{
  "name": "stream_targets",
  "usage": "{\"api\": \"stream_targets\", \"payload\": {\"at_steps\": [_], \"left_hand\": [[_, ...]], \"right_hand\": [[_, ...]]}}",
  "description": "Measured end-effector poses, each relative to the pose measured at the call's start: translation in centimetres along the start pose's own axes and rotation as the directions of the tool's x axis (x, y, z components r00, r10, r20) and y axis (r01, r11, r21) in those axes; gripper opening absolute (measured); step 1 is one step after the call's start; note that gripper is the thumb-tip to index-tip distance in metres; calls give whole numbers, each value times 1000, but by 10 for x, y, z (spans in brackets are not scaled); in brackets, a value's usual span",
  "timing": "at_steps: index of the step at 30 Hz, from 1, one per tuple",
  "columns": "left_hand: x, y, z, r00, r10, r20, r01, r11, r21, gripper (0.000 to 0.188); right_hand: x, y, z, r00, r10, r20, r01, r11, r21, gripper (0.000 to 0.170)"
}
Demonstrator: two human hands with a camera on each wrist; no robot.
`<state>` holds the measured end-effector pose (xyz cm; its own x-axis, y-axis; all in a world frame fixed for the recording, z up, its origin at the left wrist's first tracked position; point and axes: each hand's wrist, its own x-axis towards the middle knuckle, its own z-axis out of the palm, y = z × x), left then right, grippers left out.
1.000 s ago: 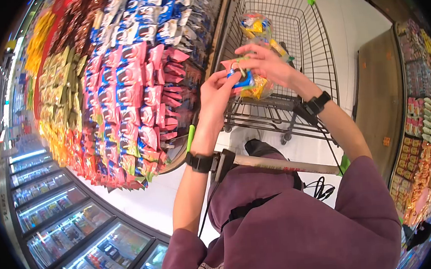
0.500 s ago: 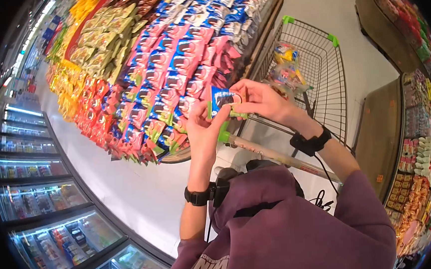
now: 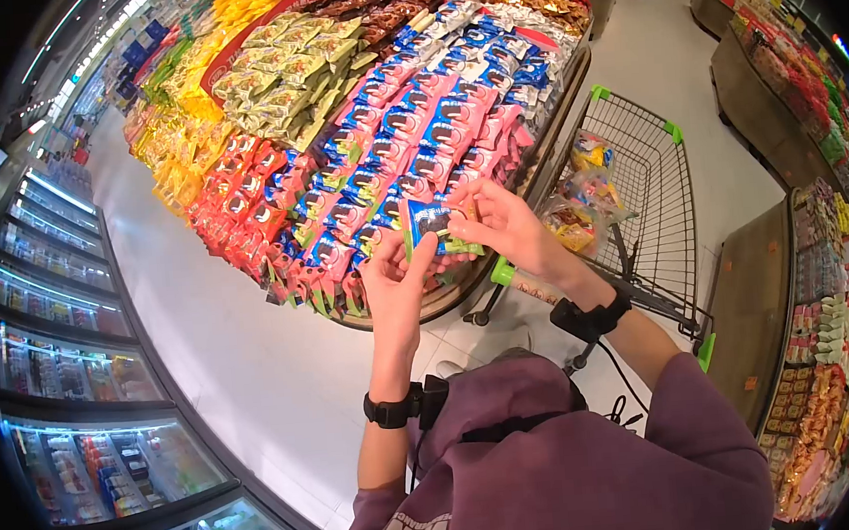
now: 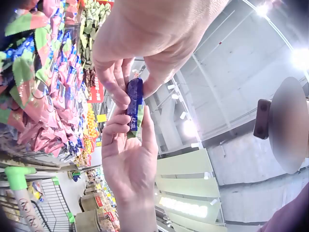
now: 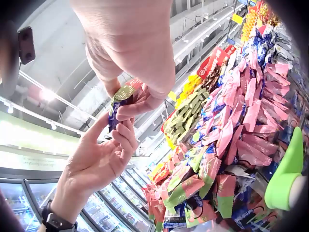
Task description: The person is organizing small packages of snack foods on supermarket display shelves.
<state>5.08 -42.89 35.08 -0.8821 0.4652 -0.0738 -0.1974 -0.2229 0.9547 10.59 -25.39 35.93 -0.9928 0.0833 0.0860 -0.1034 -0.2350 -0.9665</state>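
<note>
Beside a display (image 3: 428,312) heaped with wrapped snacks, on a pale floor, stands between glass-fronted freezers (image 3: 82,368) and a wire cart (image 3: 672,132) with bagged snacks (image 3: 573,223) inside. Holds up a small blue, pink and green packet (image 3: 429,227) before the display, pinching it with curled left-hand (image 3: 392,285) fingers and thumb, and likewise with the right hand (image 3: 518,227).
</note>
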Motion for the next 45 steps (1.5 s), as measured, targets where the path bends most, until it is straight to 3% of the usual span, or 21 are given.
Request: {"api": "stream_targets", "payload": {"at_steps": [3, 13, 26, 45], "left_hand": [[4, 6, -7, 993, 108, 42, -107, 994, -38, 19], [8, 20, -25, 984, 54, 170, -51, 998, -25, 21], [15, 36, -48, 983, 144, 115, -148, 989, 20, 23], [16, 40, -64, 984, 144, 109, -148, 989, 26, 17]], "right_hand": [[3, 2, 15, 990, -107, -97, 105, 994, -23, 29], [2, 9, 30, 974, -142, -174, 147, 989, 19, 34], [28, 2, 53, 986, -84, -146, 87, 996, 12, 35], [42, 13, 59, 991, -96, -94, 96, 995, -8, 34]]}}
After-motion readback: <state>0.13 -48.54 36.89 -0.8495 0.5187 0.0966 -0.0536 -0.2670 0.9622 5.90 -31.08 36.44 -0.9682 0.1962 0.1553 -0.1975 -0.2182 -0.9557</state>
